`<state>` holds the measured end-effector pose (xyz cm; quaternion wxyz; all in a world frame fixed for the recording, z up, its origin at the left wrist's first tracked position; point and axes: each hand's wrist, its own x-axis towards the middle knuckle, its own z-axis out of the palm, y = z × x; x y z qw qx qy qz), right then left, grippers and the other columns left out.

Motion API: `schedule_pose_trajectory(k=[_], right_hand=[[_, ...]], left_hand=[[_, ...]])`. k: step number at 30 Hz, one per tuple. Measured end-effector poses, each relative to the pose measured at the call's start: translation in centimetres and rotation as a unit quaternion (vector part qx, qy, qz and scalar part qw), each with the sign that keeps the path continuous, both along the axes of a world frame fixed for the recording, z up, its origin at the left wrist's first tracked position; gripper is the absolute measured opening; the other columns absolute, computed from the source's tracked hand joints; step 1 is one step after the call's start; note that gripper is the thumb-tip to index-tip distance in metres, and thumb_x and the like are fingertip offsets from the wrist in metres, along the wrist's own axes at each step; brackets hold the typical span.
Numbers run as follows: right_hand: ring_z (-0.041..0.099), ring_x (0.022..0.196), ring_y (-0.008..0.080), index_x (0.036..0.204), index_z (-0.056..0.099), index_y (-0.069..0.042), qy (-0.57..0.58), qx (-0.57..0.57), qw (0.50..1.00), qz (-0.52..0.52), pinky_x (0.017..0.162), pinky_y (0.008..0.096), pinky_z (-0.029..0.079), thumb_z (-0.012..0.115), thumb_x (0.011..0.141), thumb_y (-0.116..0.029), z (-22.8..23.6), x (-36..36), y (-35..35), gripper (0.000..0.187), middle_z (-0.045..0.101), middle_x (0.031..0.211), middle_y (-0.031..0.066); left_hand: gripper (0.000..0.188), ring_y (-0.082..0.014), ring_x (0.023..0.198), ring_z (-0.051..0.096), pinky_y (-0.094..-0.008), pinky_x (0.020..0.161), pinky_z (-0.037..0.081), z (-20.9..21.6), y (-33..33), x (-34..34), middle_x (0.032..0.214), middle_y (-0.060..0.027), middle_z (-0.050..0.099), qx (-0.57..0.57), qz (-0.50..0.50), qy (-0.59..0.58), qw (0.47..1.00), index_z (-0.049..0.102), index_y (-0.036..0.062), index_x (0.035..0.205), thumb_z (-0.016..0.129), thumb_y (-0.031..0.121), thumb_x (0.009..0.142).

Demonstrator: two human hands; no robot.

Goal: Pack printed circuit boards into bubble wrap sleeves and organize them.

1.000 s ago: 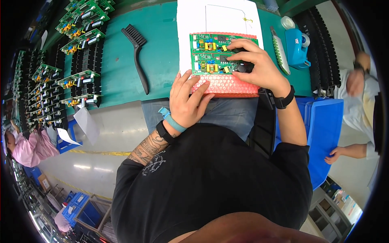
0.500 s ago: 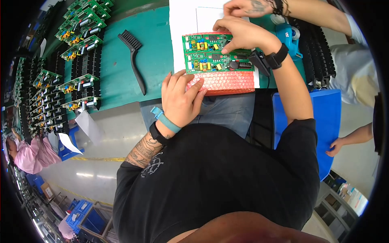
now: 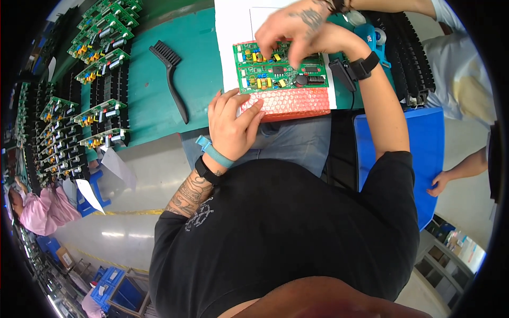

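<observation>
Two green circuit boards (image 3: 261, 70) with yellow, blue and black components lie one behind the other on pink bubble wrap (image 3: 297, 102). My left hand (image 3: 231, 121) grips the near left corner of the wrap, with some fingers over its left edge. My right hand (image 3: 335, 39) reaches over the far right of the boards. Its fingers are hidden behind a co-worker's tattooed hand (image 3: 289, 29), which comes in from the upper right. That hand hangs over the far board, thumb and fingers pointing down and slightly blurred.
A black brush (image 3: 172, 79) lies on the green table mat (image 3: 204, 63). Racks of circuit boards (image 3: 103, 69) stand at the left. White paper (image 3: 228, 29) lies under the wrap. A blue tape dispenser (image 3: 377, 42) and a blue bin (image 3: 400, 159) are at the right.
The co-worker's hand has moved left and nearer, over the far board, and now covers my right fingers. My left hand stays on the wrap.
</observation>
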<state>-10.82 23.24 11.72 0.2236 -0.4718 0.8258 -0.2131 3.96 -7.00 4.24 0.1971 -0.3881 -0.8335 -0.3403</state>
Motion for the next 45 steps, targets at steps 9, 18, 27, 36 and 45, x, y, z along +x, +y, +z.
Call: schedule_pose_trajectory(k=[9,18,27,36,45], right_hand=[[0.063,0.116,0.0358,0.121,0.063,-0.006,-0.006,-0.058,0.998,0.023,0.092,0.0448,0.054,0.088,0.074,-0.035,-1.2,3.4,0.7,0.060,0.066,0.118,0.0183],[0.065,0.107,0.0393,0.110,0.061,-0.003,0.047,-0.120,0.971,-0.201,0.091,0.0465,0.054,0.083,0.079,-0.020,-0.3,6.0,4.8,0.042,0.068,0.104,0.0216],[0.066,0.105,0.0131,0.127,0.069,-0.001,-0.100,-0.208,0.843,-0.486,0.089,0.0276,0.051,0.073,0.099,-0.033,-1.8,6.4,7.7,0.043,0.072,0.114,0.0039],[0.067,0.101,0.0118,0.121,0.072,-0.001,-0.103,-0.224,0.784,-0.569,0.087,0.0252,0.051,0.068,0.103,-0.024,1.4,11.2,8.0,0.030,0.074,0.112,0.0063],[0.067,0.099,0.0143,0.111,0.072,-0.002,-0.117,-0.229,0.787,-0.560,0.080,0.0328,0.055,0.076,0.096,-0.019,-5.1,14.2,5.2,0.023,0.071,0.106,0.0055]], left_hand=[[0.025,-0.0313,0.115,0.062,-0.0558,0.105,0.045,-0.6,0.0,0.0,0.109,-0.0062,0.068,0.020,0.003,-0.003,1.000,0.080,0.0156,0.105,0.083,0.020,0.081],[0.024,-0.0315,0.116,0.062,-0.0557,0.105,0.045,-0.4,0.1,0.3,0.110,-0.0065,0.067,0.022,-0.002,-0.002,1.000,0.080,0.0150,0.105,0.082,0.019,0.082],[0.024,-0.0328,0.117,0.062,-0.0553,0.106,0.044,-0.4,-0.4,0.4,0.111,-0.0077,0.067,0.028,-0.003,0.010,1.000,0.079,0.0134,0.105,0.082,0.016,0.081],[0.025,-0.0342,0.117,0.062,-0.0551,0.107,0.044,0.1,0.1,0.1,0.110,-0.0094,0.067,0.032,-0.008,0.000,0.999,0.079,0.0120,0.105,0.081,0.015,0.081],[0.023,-0.0352,0.117,0.061,-0.0559,0.107,0.044,0.5,-0.1,0.5,0.111,-0.0110,0.066,0.046,-0.018,-0.009,0.999,0.078,0.0105,0.104,0.081,0.013,0.082]])
